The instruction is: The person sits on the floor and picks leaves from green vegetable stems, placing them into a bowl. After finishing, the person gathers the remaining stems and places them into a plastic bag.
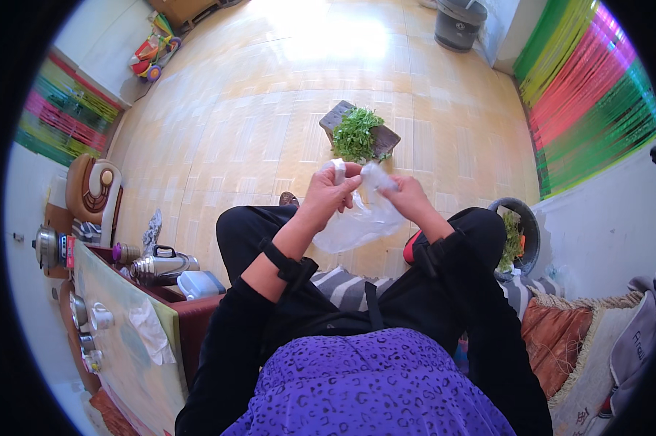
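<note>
Between my knees hangs a clear plastic bag (355,226), its top gathered at both hands. My left hand (333,188) grips one side of the bag, with whitish plastic bunched at its fingers. My right hand (404,193) pinches the other side, slightly blurred. Just beyond the hands, a pile of leafy green vegetables (356,131) rests on a small dark wooden stool (386,140) on the floor.
A dark bucket (532,234) with green scraps stands by my right knee. At left are a table (169,321) with a white mug (101,316), a metal thermos (161,266) and a plastic container (199,284). Another bucket (458,27) stands far off at right.
</note>
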A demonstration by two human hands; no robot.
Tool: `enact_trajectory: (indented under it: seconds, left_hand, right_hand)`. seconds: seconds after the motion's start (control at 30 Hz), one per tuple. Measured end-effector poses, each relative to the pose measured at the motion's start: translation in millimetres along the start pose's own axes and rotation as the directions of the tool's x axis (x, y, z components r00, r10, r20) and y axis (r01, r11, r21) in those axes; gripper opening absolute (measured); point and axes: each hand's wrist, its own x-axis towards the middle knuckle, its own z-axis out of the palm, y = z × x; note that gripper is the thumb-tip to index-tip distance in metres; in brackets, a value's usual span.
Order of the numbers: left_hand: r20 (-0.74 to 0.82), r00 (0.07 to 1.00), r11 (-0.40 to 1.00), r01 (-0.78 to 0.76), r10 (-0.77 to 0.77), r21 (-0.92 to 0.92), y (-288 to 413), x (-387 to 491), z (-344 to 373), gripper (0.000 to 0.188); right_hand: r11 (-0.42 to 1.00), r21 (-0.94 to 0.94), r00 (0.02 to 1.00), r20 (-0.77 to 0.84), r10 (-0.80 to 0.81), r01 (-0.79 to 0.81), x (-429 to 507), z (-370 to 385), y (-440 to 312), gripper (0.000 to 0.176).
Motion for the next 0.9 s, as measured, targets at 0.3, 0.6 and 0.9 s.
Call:
enact_trajectory:
  seconds: [0.3,0.6,0.9]
  left_hand:
    - [-0.144,0.988,0.973,-0.017,0.052,0.232,-0.1,7.6,-40.9,0.039]
    - [0.058,0.992,0.968,-0.124,0.114,0.219,-19.3,-3.3,-35.0,0.045]
    - [0.069,0.992,0.959,-0.122,0.107,0.257,-23.2,3.2,-53.9,0.045]
  right_hand:
    - [0.888,0.412,0.737,-0.532,0.417,-0.204,33.4,-23.0,68.1,0.03]
    - [0.965,0.073,0.811,-0.528,0.252,-0.252,18.4,-35.4,34.7,0.037]
    - [0.967,0.179,0.724,-0.64,0.256,-0.183,15.1,-39.3,14.5,0.054]
